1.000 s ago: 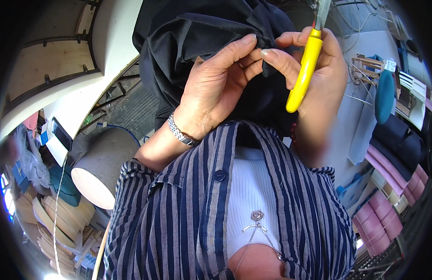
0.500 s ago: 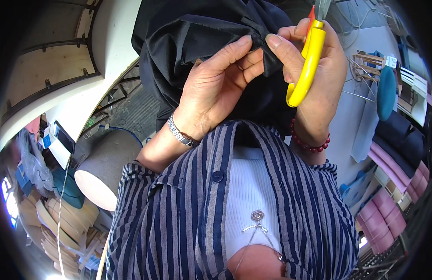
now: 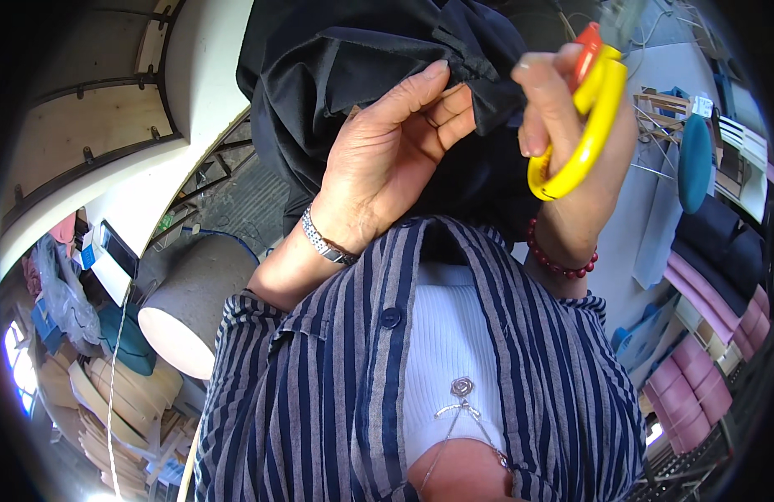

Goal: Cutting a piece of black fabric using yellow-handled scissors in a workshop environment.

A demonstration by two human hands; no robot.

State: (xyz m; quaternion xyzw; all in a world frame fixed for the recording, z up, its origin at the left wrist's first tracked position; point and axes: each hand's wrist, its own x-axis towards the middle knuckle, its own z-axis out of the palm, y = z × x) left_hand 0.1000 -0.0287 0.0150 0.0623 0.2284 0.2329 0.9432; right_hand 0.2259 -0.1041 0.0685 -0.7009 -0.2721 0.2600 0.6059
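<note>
Scissors [image 3: 611,109] filled the right hand [image 3: 564,117], the left hand [image 3: 385,144] pinched cloth [image 3: 320,71]; further left I saw a plastic bag [image 3: 67,293], contents unclear

From over here, the cloth [image 3: 362,58] lies at the person's [image 3: 337,376] twelve o'clock, part of it in the left hand [image 3: 387,146]; scissors [image 3: 603,125] sit in the right hand [image 3: 609,159] at two. Toward nine, a cylinder [image 3: 207,284] lies nearer than a plastic bag [image 3: 69,293].
</note>
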